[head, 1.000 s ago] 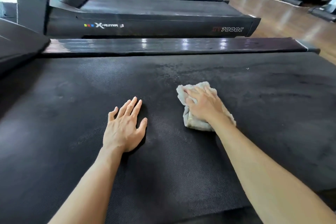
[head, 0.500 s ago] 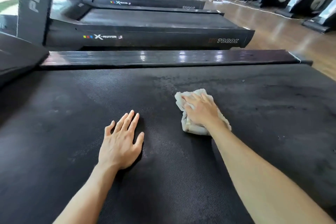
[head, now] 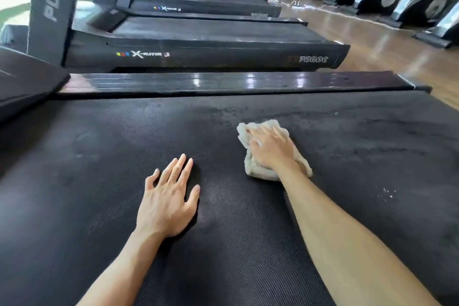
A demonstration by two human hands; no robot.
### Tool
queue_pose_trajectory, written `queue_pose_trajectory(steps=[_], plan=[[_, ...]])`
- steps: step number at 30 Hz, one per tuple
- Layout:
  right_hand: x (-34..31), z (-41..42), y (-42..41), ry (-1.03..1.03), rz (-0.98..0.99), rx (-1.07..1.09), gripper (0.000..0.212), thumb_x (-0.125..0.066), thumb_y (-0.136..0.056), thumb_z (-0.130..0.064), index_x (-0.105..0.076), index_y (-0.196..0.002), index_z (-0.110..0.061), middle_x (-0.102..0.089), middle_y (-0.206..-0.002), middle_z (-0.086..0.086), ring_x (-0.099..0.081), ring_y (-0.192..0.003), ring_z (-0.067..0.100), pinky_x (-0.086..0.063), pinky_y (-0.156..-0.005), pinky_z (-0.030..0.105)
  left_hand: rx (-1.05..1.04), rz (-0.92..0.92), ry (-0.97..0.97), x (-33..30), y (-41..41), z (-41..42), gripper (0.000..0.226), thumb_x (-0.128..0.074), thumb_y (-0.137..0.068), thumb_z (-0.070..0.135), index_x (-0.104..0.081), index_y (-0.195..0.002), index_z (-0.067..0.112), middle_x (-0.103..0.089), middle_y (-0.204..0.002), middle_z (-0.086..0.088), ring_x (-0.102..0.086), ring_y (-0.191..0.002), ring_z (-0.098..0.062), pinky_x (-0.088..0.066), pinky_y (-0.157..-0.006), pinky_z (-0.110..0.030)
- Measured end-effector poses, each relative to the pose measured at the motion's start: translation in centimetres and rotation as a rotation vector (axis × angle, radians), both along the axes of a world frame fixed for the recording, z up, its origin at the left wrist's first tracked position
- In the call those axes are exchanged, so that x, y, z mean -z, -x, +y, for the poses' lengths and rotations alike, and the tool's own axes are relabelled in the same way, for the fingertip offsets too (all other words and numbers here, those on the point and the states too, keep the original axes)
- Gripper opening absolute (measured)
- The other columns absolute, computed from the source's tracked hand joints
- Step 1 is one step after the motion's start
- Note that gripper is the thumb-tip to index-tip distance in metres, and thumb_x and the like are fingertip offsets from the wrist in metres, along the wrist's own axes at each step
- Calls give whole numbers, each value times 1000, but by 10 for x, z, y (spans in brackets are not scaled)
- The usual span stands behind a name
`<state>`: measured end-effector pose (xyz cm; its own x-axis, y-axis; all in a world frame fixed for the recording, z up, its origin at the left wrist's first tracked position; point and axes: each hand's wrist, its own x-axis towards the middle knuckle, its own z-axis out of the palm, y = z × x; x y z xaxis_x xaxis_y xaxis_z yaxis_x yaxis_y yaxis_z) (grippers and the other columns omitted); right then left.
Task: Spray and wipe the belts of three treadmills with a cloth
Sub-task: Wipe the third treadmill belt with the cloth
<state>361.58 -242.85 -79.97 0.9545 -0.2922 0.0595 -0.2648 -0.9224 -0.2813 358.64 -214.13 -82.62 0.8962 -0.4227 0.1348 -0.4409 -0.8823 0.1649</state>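
While the row of treadmills (head: 198, 42) runs off toward the far wall, the work is all on the nearest belt (head: 99, 169), which fills most of the view. Side rail (head: 223, 82) just behind it, glossy. Belt shows a damp, streaky band along the far edge and a few droplets at right, so spray looks done here; wiping is the step in hand.

Right hand (head: 270, 149) lies flat on the crumpled cloth (head: 258, 171), fingers spread, pressing it onto the belt mid-right. Left hand (head: 166, 201) is flat on bare belt, fingers straight, bracing, well apart from the cloth.

Over the last second the cloth has barely shifted on the belt; both hands keep the same pose. Reads as a pause between strokes. Damp band beyond the cloth still unwiped, so this belt isn't finished. No spray bottle in view.
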Motion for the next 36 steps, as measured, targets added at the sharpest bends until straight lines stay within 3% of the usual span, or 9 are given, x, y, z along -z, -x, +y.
queue_pose_trajectory(steps=[6,9,12,15,19,21,29,32,36], plan=[[3,29,27,-41,27,-354,44,-32,-97,-42,-50,-135,-54,-46,-144,-24,-29,-141,13,-26,-119,43,11,30,12,-3,2,2,79,-5,-90,63,-10,-162,33,0,-169,15,3,-155,-2,-2,-124,-36],[-5,-6,65,-38,-5,-279,41,-37,-98,-36,-51,-132,-54,-45,-134,-32,-30,-136,10,-30,-115,39,9,18,35,-2,1,1,79,-4,-90,62,-9,-163,32,1,-169,15,5,-154,-2,-2,-125,-37],[-8,-24,22,-10,-12,-69,31,-31,-94,-32,-48,-102,-57,-50,-114,-27,-41,-125,18,-38,-101,38,8,10,20,-1,3,1,79,0,-89,62,-5,-163,33,5,-169,15,10,-153,-1,0,-126,-36],[1,-5,-35,-76,-36,32,38,-29,-99,-38,-54,-126,-49,-54,-135,-17,-38,-135,20,-31,-111,41,9,24,70,-4,4,1,80,-5,-88,63,-11,-162,33,1,-168,17,6,-153,0,2,-125,-35],[7,21,-30,-20,79,-341,41,-34,-99,-47,-53,-134,-52,-45,-146,-26,-23,-150,17,-23,-120,43,29,-17,144,-14,-8,-1,84,-31,-80,66,-41,-154,28,-30,-163,13,-24,-151,-5,-7,-124,-34],[3,8,7,-92,103,-353,43,-38,-101,-45,-50,-141,-53,-35,-156,-31,-13,-153,11,-17,-124,41,46,-32,165,-20,-26,-6,85,-36,-76,67,-47,-150,26,-35,-161,11,-29,-149,-8,-10,-124,-35],[-8,-12,-59,26,-17,49,37,-30,-98,-37,-56,-123,-42,-60,-130,-10,-45,-127,23,-36,-106,44,-5,23,-16,-29,-121,-40,95,-33,-81,75,-23,-161,25,-13,-169,7,-5,-156,-9,0,-127,-43],[-16,23,-61,45,-26,-108,35,-26,-92,-40,-59,-104,-36,-60,-115,-1,-51,-117,29,-44,-96,46,-2,69,-67,-16,-132,-44,95,-30,-85,80,-15,-162,27,-5,-170,9,0,-156,-9,1,-127,-45],[-3,7,-8,-72,-4,-275,43,-39,-99,-36,-47,-138,-54,-47,-149,-17,-32,-141,21,-32,-116,45,-14,50,-7,-1,-132,-40,105,-10,-72,85,-14,-162,31,-2,-169,13,2,-155,-6,1,-126,-43]])
